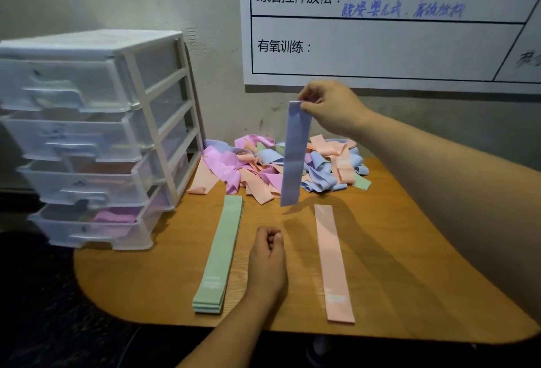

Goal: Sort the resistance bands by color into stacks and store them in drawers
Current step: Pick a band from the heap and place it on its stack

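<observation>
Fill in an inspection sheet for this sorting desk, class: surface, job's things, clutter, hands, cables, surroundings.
Surface: rounded wooden table.
Job's things: stack of flat green resistance bands and single flat peach resistance band lie apart; white plastic four-drawer unit at the table's left, pink bands in its bottom drawer.
Clutter: jumbled pile of pink, peach, blue and green bands, unsorted, by the wall.
Hands: right hand pinches a hanging pale blue resistance band by its top end; left hand fisted, holding nothing.
Cables: nothing seen.
Surroundings: white wall chart, printed and handwritten text.
</observation>
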